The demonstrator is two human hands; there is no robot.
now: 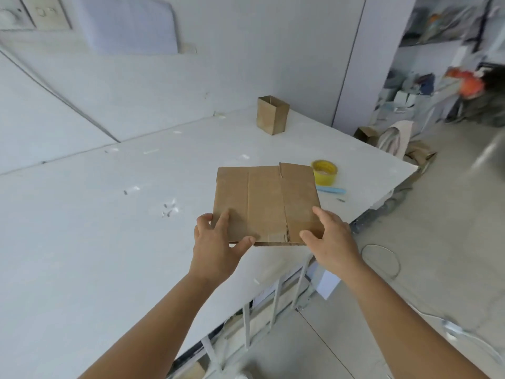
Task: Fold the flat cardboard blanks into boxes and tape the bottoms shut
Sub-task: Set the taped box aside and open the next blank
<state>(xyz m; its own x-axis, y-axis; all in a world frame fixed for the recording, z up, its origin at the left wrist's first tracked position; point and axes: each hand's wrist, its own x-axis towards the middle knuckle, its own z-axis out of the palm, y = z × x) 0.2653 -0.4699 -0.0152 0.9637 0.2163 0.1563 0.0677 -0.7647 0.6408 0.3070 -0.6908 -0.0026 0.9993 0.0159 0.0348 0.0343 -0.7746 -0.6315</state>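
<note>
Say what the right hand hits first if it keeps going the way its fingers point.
The right hand already grips the flat cardboard blank; past that, probably bare table, though depth is unclear.

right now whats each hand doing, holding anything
Left hand: grips the near left corner of the flat cardboard blank.
Right hand: grips the blank's near right corner, fingers on top.
</note>
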